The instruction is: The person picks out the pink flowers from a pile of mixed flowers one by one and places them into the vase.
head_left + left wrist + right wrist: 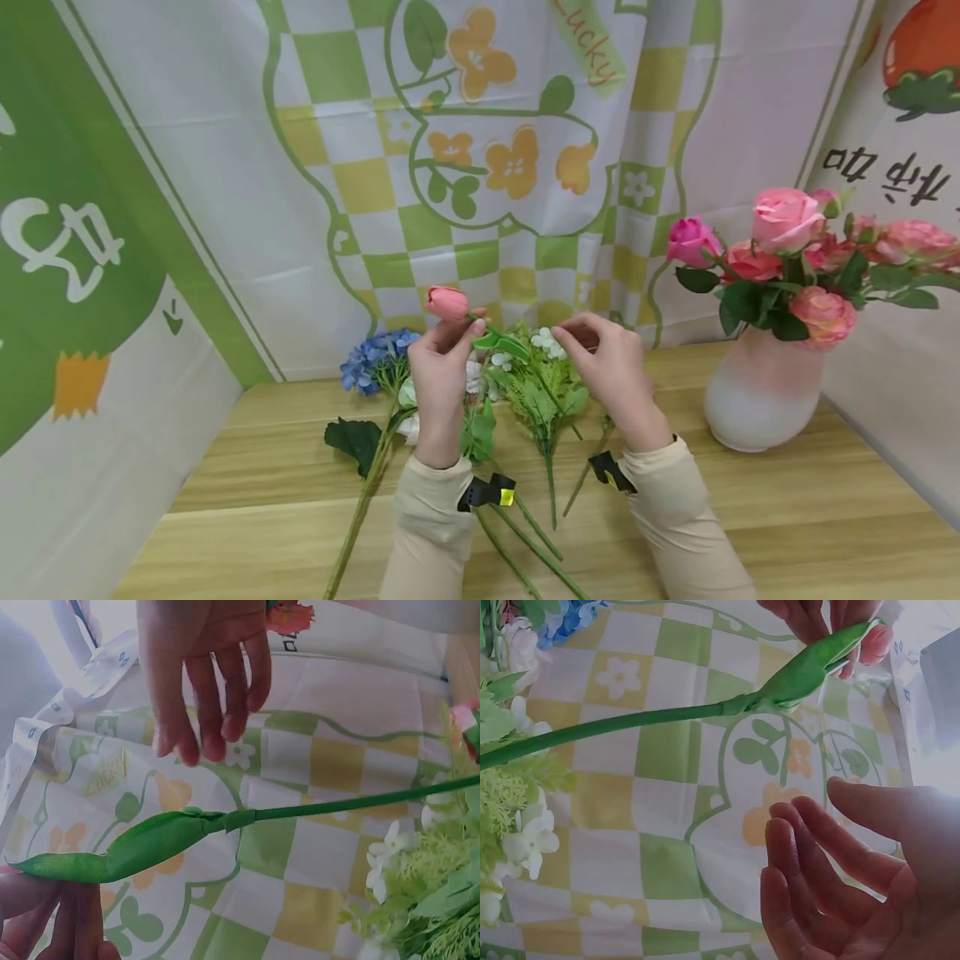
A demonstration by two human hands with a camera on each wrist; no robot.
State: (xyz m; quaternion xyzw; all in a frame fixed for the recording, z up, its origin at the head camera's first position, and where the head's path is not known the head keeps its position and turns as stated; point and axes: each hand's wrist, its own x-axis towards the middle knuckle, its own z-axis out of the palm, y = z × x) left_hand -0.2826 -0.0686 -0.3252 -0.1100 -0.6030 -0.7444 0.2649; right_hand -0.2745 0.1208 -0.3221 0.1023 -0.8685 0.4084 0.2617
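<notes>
A pink tulip (447, 302) is pinched near its bloom between the thumb and fingers of my left hand (441, 383). Its green leaf (157, 844) and long stem (360, 802) slant down to the right in the head view. My right hand (611, 367) is apart from the tulip, fingers loosely bent and holding nothing. In the right wrist view that right hand (855, 885) has a gap between thumb and fingers, below the leaf (810, 671). Under both hands lie white flowers with light green foliage (543, 400).
A pink and white vase (765, 392) of pink roses (787, 221) stands at the right. On the wooden table (247, 500), a blue hydrangea (375, 362) and several green stems lie around my forearms. A patterned cloth (465, 258) hangs behind.
</notes>
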